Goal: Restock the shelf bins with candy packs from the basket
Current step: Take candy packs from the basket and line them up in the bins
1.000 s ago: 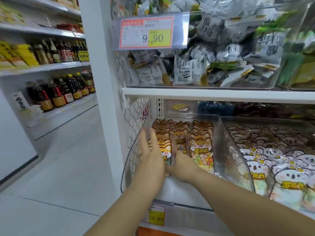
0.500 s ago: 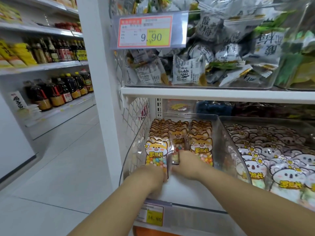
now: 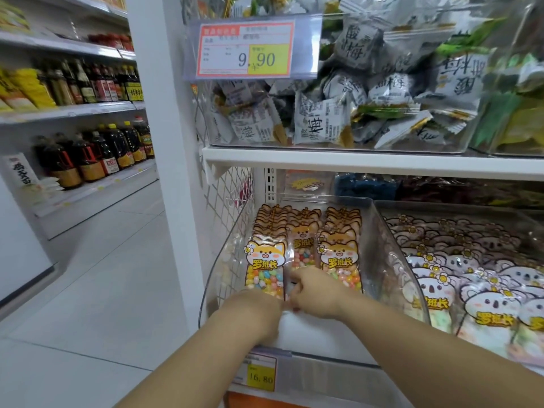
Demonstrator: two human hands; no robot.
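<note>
Reaching into the clear bin (image 3: 379, 248) on the lower shelf, both hands work at its front end, where bare white floor shows just below them. Inside the bin, the fox-face candy packs (image 3: 341, 260) stand in 3 rows running front to back. Each pack leans backward with its long axis near upright, its fox-head end pointing up toward the bin's rear and its jellybean end pointing down toward the bin's front. The left hand (image 3: 256, 310) sits at the foot of the left front pack (image 3: 265, 266); its fingers are hidden behind the back of the hand, so I cannot tell how they lie. The right hand (image 3: 316, 294) has curled fingers pinching the bottom edge of the middle front pack (image 3: 303, 251). Koala packs (image 3: 471, 278) fill the neighbouring container right of the bin, and a yellow price tag (image 3: 260, 375) reading 16.80 hangs below the bin's front.
</note>
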